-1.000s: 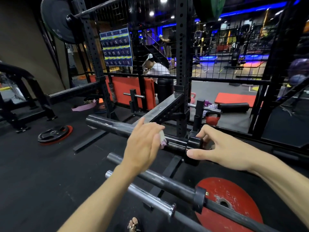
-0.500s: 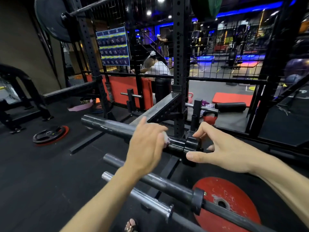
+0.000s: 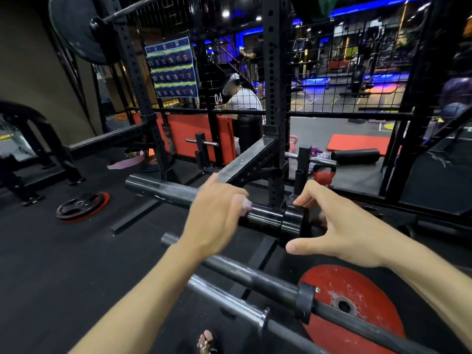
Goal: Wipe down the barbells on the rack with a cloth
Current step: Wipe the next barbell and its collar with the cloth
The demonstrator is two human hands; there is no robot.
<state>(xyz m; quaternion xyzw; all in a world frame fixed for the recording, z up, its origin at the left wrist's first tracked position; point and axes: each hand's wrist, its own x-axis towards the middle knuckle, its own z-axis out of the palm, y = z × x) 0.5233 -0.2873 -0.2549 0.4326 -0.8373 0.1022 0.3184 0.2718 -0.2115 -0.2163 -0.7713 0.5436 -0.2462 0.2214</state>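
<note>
Left hand [image 3: 217, 218] curls over top barbell sleeve [image 3: 163, 189], pinching pale cloth [image 3: 244, 204] against it. Right hand [image 3: 339, 226] open, fingertips steadying collar [image 3: 293, 221] just beside. Advice: keep cloth wrapped, stroke along sleeve outward, firm even pressure.

Black floor [image 3: 63, 264] under weight plates [image 3: 81, 205]

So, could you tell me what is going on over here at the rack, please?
A person is wiping barbells in a gym. Their left hand presses a small pale cloth onto the thick black sleeve of the top barbell, while the right hand steadies its black collar. Two slimmer steel bars lie lower, beside a red weight plate.
</note>
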